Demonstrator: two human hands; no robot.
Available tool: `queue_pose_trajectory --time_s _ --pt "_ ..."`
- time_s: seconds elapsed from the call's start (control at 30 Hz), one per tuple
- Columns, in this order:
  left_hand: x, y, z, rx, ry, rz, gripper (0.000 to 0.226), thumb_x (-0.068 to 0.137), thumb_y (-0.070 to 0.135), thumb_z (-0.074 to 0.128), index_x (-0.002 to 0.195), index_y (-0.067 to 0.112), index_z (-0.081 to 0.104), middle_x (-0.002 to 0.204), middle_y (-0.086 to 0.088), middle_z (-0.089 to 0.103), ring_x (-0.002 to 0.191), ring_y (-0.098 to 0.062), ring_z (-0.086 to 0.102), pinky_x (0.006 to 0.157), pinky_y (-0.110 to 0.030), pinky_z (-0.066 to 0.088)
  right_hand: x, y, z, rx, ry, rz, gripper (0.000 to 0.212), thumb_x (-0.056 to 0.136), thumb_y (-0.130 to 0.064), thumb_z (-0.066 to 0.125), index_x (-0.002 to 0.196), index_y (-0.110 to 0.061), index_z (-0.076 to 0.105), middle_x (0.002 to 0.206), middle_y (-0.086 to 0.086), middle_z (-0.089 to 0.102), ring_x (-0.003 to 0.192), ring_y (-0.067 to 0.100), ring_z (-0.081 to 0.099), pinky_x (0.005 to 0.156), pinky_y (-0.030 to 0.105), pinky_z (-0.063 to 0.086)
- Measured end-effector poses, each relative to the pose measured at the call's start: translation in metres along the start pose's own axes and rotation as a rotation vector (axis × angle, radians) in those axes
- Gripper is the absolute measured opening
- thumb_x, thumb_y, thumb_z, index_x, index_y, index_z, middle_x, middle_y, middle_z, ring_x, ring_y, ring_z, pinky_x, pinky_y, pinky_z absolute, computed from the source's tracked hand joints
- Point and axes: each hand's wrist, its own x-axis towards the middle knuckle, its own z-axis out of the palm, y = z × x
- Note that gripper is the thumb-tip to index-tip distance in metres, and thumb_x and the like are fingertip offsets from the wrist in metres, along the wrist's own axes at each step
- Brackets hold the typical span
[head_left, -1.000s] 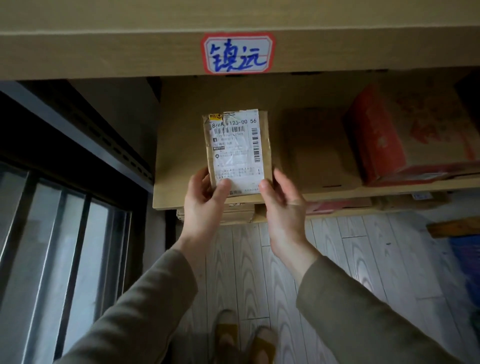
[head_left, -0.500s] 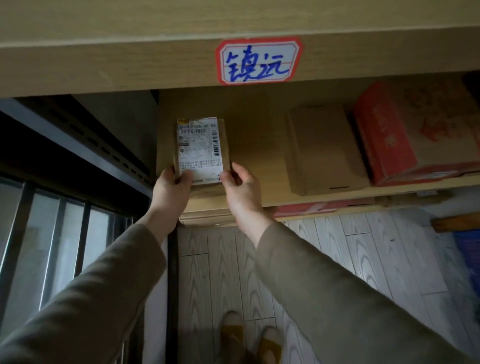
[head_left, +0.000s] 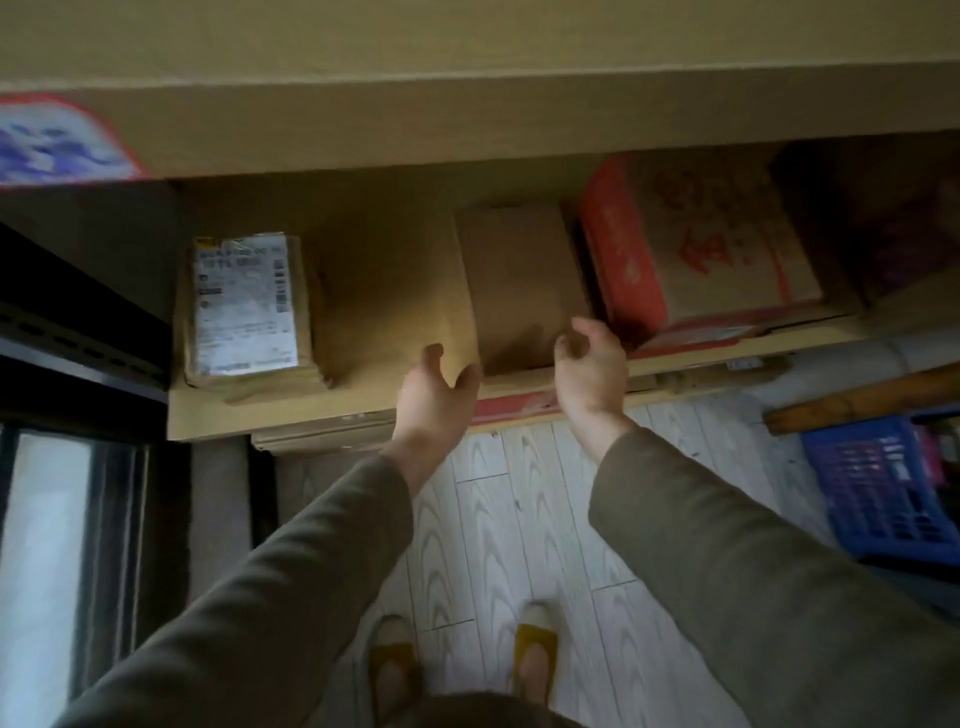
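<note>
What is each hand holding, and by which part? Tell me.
Nothing. The left hand and right hand are empty, fingers loosely curled, near the front corners of the plain brown box; the labelled parcel lies untouched on the shelf.

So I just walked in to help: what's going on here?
A person at the shelf reaches both hands toward the plain brown box: the left hand by its front left corner, the right hand by its front right, neither holding it yet. The labelled parcel lies at the shelf's left end; a red box sits further right.
</note>
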Motion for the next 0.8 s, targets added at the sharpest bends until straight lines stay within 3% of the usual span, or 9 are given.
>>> queue_pose_trajectory --time_s 0.13,0.23,0.33,0.4,0.5,0.63,0.7,0.77,0.8 --pt "0.02 0.007 0.039 -0.073 0.037 -0.118 0.033 0.095 0.023 0.045 0.125 0.008 0.049 0.112 -0.012 0.061 0.094 -0.027 0.062 0.077 -0.032 0.049 0.021 0.031 -0.016 -0.22 -0.112 -0.058 0.044 0.094 -0.019 0.05 0.136 -0.007 0.043 0.138 0.011 0.047 0.13 0.026 0.042 0.111 0.037 0.029" --pt "0.026 0.012 0.058 -0.11 0.097 -0.176 0.026 0.093 0.024 0.049 0.11 0.008 0.057 0.099 -0.014 0.064 0.089 -0.034 0.067 0.071 -0.036 0.053 0.023 0.039 -0.02 -0.121 -0.21 -0.073 0.05 0.095 -0.02 0.049 0.142 -0.009 0.033 0.144 0.008 0.041 0.134 0.022 0.038 0.108 0.027 0.028" --pt "0.027 0.019 0.061 -0.159 0.157 -0.236 0.023 0.089 0.023 0.056 0.107 0.009 0.058 0.1 -0.012 0.065 0.089 -0.032 0.066 0.079 -0.043 0.056 0.026 0.04 -0.026 0.022 -0.238 -0.033 0.05 0.097 -0.02 0.046 0.144 -0.012 0.031 0.148 0.005 0.037 0.136 0.019 0.035 0.105 0.022 0.029" --pt "0.023 0.023 0.06 -0.196 0.209 -0.226 0.032 0.088 0.02 0.061 0.117 0.009 0.053 0.1 -0.003 0.061 0.088 -0.023 0.062 0.083 -0.04 0.056 0.025 0.039 -0.031 0.098 -0.25 0.003 0.049 0.097 -0.021 0.046 0.143 -0.012 0.032 0.148 0.004 0.037 0.136 0.019 0.035 0.104 0.022 0.03" --pt "0.01 0.031 0.055 -0.35 0.277 -0.177 0.041 0.086 0.013 0.064 0.122 0.011 0.046 0.087 0.008 0.055 0.076 -0.007 0.056 0.076 -0.026 0.052 0.02 0.037 -0.035 0.149 -0.278 0.017 0.046 0.097 -0.021 0.047 0.14 -0.01 0.036 0.143 0.004 0.043 0.131 0.019 0.041 0.095 0.017 0.031" --pt "-0.01 0.043 0.052 -0.492 0.337 -0.137 0.05 0.08 0.009 0.069 0.124 0.008 0.044 0.083 0.008 0.055 0.083 -0.013 0.06 0.081 -0.025 0.053 0.009 0.03 -0.041 0.126 -0.326 -0.039 0.028 0.094 -0.02 0.05 0.117 -0.005 0.054 0.104 0.005 0.058 0.098 0.022 0.055 0.074 0.023 0.041" --pt "-0.021 0.05 0.053 -0.39 0.368 -0.046 0.03 0.079 0.008 0.067 0.106 0.011 0.055 0.077 0.008 0.054 0.075 -0.011 0.057 0.072 -0.023 0.052 0.004 0.018 -0.047 0.124 -0.355 -0.075 0.025 0.094 -0.028 0.052 0.103 -0.007 0.059 0.093 0.002 0.059 0.088 0.019 0.056 0.071 0.025 0.042" --pt "-0.036 0.056 0.056 -0.302 0.39 0.029 0.017 0.077 0.006 0.065 0.088 0.017 0.057 0.077 0.005 0.056 0.075 -0.016 0.057 0.069 -0.029 0.051 -0.003 -0.003 -0.055 0.288 -0.455 0.02 0.019 0.091 -0.036 0.055 0.091 -0.017 0.059 0.087 -0.005 0.061 0.083 0.011 0.059 0.07 0.018 0.046" --pt "-0.041 0.056 0.058 -0.262 0.397 0.062 0.021 0.075 0.005 0.065 0.091 0.017 0.058 0.083 0.001 0.059 0.081 -0.018 0.058 0.072 -0.03 0.051 -0.005 -0.013 -0.058 0.391 -0.516 0.105 0.019 0.089 -0.039 0.057 0.085 -0.02 0.057 0.087 -0.003 0.063 0.084 0.013 0.061 0.073 0.022 0.049"
